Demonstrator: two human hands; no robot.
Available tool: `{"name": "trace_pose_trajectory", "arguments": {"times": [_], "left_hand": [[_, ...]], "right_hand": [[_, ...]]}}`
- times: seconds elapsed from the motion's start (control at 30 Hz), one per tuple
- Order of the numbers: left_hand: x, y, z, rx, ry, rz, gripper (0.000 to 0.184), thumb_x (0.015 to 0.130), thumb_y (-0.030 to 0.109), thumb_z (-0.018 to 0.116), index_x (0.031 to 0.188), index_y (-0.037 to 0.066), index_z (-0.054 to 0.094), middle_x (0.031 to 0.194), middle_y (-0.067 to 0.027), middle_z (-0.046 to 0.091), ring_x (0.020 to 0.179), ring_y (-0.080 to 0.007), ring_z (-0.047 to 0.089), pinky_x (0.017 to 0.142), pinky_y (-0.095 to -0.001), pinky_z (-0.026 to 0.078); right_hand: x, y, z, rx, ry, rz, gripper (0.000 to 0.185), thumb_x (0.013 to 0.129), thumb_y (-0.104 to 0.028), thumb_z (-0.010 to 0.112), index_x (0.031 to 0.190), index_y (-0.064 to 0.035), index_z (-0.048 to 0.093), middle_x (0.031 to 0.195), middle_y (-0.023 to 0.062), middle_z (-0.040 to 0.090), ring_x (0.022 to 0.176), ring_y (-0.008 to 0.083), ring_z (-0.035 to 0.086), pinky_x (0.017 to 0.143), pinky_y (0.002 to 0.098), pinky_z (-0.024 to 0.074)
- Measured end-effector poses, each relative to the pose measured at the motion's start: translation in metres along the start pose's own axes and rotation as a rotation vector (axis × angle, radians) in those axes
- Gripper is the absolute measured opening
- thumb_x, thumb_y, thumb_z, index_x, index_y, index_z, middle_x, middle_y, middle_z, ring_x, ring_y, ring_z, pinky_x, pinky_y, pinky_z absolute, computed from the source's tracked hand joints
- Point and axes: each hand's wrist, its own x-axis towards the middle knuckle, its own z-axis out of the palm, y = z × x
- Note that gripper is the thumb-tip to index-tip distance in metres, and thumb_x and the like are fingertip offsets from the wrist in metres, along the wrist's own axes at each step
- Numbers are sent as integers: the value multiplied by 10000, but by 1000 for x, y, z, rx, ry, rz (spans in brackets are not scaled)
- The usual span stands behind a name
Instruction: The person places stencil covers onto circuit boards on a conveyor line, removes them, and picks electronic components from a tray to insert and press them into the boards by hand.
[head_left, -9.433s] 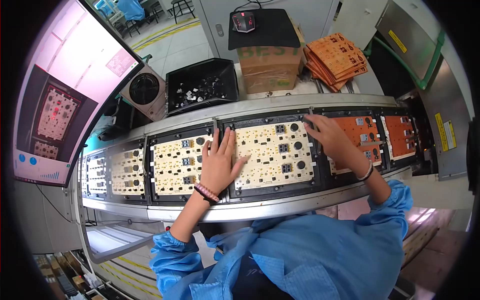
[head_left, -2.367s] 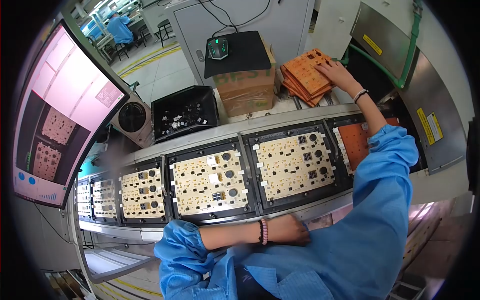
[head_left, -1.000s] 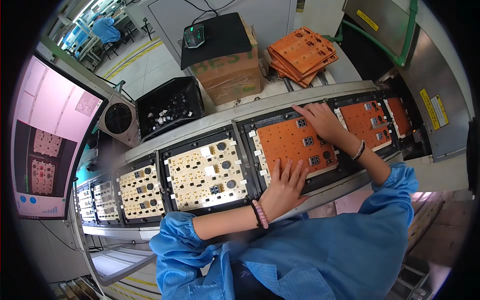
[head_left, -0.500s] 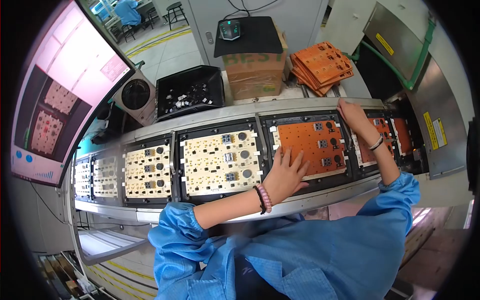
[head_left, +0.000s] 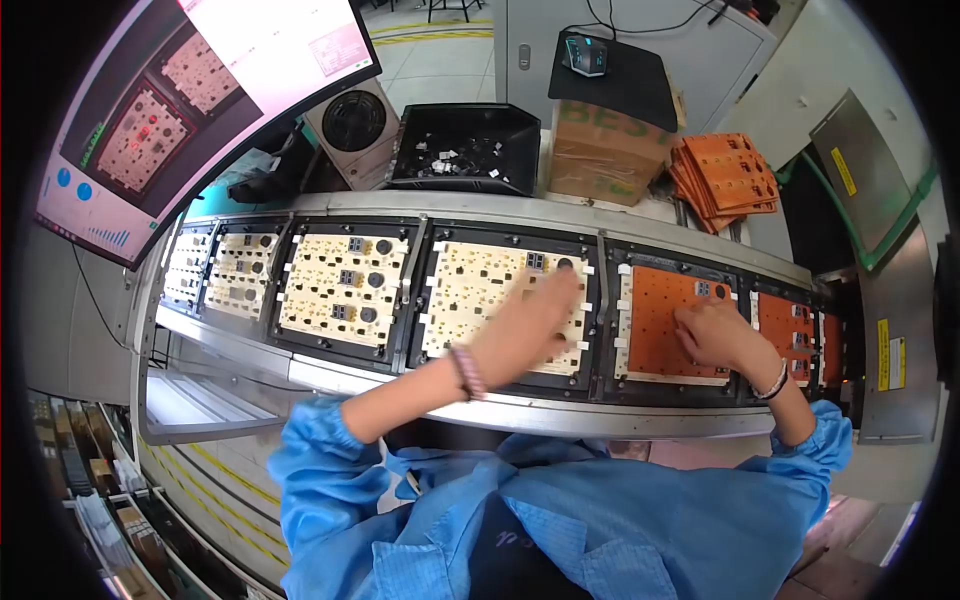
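Note:
My left hand [head_left: 530, 325], smeared by motion, is over a cream circuit board [head_left: 470, 290] in a black frame. Its fingers point toward the round black part at the board's upper right; whether they touch it I cannot tell. My right hand [head_left: 712, 335] is over an orange plate [head_left: 655, 310] with cut-outs, which lies on another cream board. The right fingers are curled in, and anything between them is hidden. Dark components show through the plate's upper cut-out, while the hand covers the lower ones.
More framed boards [head_left: 345, 285] line the metal rail [head_left: 480, 395] to the left. Further orange-covered boards [head_left: 785, 330] sit to the right. Behind are a black bin [head_left: 465, 150] of small parts, a cardboard box [head_left: 605, 150], stacked orange plates [head_left: 725, 175] and a monitor [head_left: 200, 100].
My left hand has moved off the orange plate onto the cream board to its left. My right hand has come from the frame's far edge to over the plate. The view has shifted.

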Motion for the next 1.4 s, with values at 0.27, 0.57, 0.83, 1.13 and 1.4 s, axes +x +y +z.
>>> {"name": "trace_pose_trajectory", "arguments": {"times": [0.27, 0.57, 0.83, 1.13, 1.4], "left_hand": [[-75, -120, -7, 371, 175, -291, 664, 1002, 438, 545, 1477, -12, 435, 1517, -163, 473, 1432, -292, 411, 1183, -543, 269], [-76, -116, -5, 344, 197, -307, 693, 978, 489, 563, 1469, 10, 463, 1498, -170, 500, 1415, -342, 424, 1165, -530, 293], [-111, -106, -1, 354, 191, -187, 813, 966, 597, 516, 1443, -58, 450, 1486, -248, 477, 1451, -380, 365, 1179, -601, 231], [-117, -86, -1, 274, 129, -264, 879, 955, 579, 539, 1530, -50, 323, 1579, -224, 359, 1502, -376, 269, 1204, -551, 203], [-163, -64, -4, 197, 79, -252, 827, 950, 552, 563, 1559, 42, 332, 1614, -125, 347, 1512, -372, 248, 1185, -555, 234]], "right_hand": [[80, -16, 24, 81, 639, -320, 363, 920, -131, 543, 1265, -35, 606, 669, 138, 639, 623, 358, 628, 604, 471, 504], [93, -62, 24, -134, 243, -131, 650, 838, -163, 611, 1447, 25, 479, 570, 81, 598, 493, 271, 590, 489, 413, 446], [61, -74, 17, 43, 350, -175, 540, 824, -155, 602, 1340, 6, 601, 546, 61, 579, 466, 256, 580, 487, 422, 441], [60, -93, 30, -226, 237, -200, 609, 812, -166, 603, 1375, 61, 557, 551, 37, 590, 447, 220, 567, 496, 377, 444], [19, -135, 44, -177, 85, -165, 663, 832, -193, 613, 1430, 64, 490, 524, 50, 572, 444, 230, 571, 463, 389, 431]]}}
